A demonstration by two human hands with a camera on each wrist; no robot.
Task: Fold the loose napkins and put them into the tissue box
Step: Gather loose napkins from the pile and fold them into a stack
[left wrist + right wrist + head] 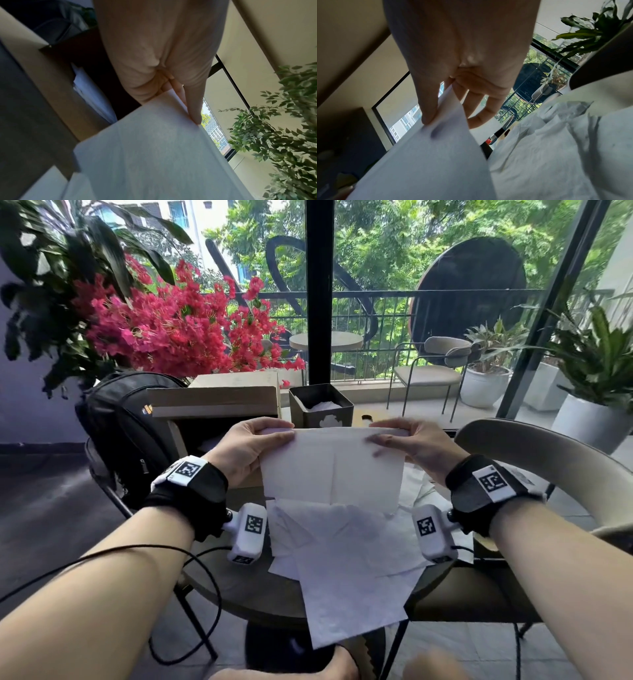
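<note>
A white napkin [330,470] hangs in the air in front of me, folded over at its top edge. My left hand [255,445] pinches its upper left corner, and my right hand [400,440] pinches the upper right corner. In the left wrist view the napkin [154,155] runs between thumb and fingers; in the right wrist view the napkin [440,155] is pinched the same way. Loose napkins [346,556] lie in a heap on the round table [219,580] below. The dark tissue box [320,407] stands behind, open-topped, with white paper inside.
An open cardboard box [212,412] stands left of the tissue box, a black backpack [126,422] on a chair beside it. A beige chair back [548,453] curves at my right. More loose napkins [556,148] lie under my right wrist. A cable [191,559] trails off the table's left edge.
</note>
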